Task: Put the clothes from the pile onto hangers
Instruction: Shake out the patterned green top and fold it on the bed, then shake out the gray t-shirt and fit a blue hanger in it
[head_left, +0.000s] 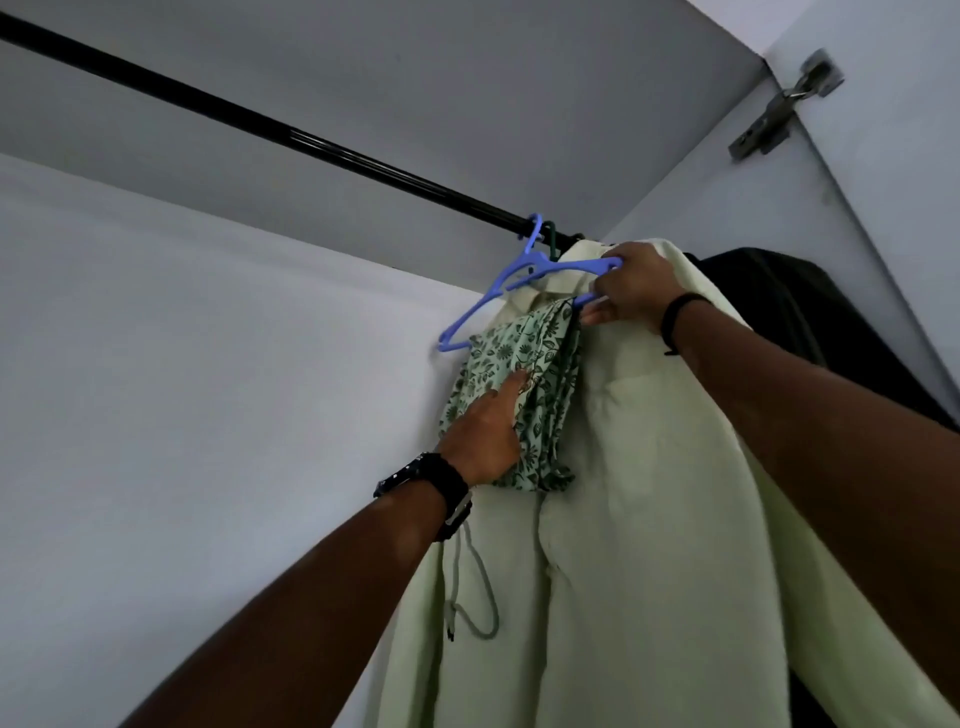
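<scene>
A blue plastic hanger (485, 301) hooks over the black wardrobe rail (291, 137). A green leaf-print garment (540, 364) is draped over its lower bar. My right hand (631, 291) grips the hanger's right end. My left hand (491, 431) lies against the print garment, forefinger stretched up across the fabric; whether the other fingers hold the cloth is hidden. Behind hangs a pale green shirt (649, 519) on a dark green hanger (555, 241).
A dark garment (810, 312) hangs at the far right behind the pale shirt. The white wardrobe back wall (182, 389) is to the left. A metal door hinge (784, 104) sits at the upper right. A grey drawstring (480, 587) dangles below my left wrist.
</scene>
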